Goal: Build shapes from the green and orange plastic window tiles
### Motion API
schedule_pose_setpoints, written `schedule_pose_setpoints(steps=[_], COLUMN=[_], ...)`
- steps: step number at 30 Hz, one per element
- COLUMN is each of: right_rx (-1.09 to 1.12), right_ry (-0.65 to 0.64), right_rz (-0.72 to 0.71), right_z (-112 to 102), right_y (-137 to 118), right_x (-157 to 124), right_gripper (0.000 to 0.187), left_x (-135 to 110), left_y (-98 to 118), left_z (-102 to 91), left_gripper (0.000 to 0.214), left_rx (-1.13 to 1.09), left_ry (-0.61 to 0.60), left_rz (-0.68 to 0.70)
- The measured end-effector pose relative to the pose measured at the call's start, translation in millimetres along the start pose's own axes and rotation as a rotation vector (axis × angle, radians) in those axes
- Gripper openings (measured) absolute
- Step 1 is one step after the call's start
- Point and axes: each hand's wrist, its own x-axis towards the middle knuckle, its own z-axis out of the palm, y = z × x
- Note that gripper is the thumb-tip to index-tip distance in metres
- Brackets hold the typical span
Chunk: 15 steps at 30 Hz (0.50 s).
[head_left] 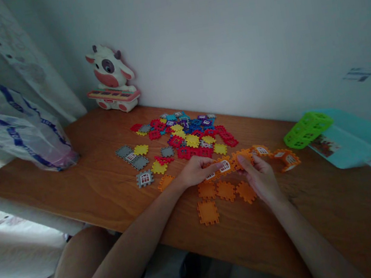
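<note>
My left hand (197,171) pinches the left part of a strip of joined orange interlocking tiles (224,165), some with white window inserts. On the same strip, further right, my right hand (259,175) grips with thumb and fingers. Loose orange tiles (225,191) lie on the table just below the strip. Nearest the front edge is a single orange tile (208,212). Another orange tile (166,182) lies left of my left hand, partly covered by it. Beyond my right hand sits a folded orange piece (285,159) made of joined tiles.
A pile of red, yellow, blue and grey tiles (192,141) spreads behind my hands. Grey tiles (144,178) lie at left. A green tile box (308,129) leans on a turquoise bin (348,146). At the back stand a cow toy piano (111,80) and, left, a plastic bag (29,133).
</note>
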Motion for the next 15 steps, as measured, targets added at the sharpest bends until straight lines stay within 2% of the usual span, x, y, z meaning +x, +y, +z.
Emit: schedule_pose_setpoints(steps=[10,15], right_rx=[-0.136,-0.204], right_ry=[0.004,-0.009], right_rz=[0.021,-0.032], right_z=[4.8,6.5], right_y=[-1.3,-2.3], right_x=[-5.2,-7.8], right_gripper=[0.047,0.048], left_x=[1.2,0.6], left_y=[-3.3,-3.6], left_z=[3.2,6.0], left_gripper=[0.066,0.065], left_rx=[0.032,0.039], left_ry=[0.011,0.046], left_rz=[0.006,0.006])
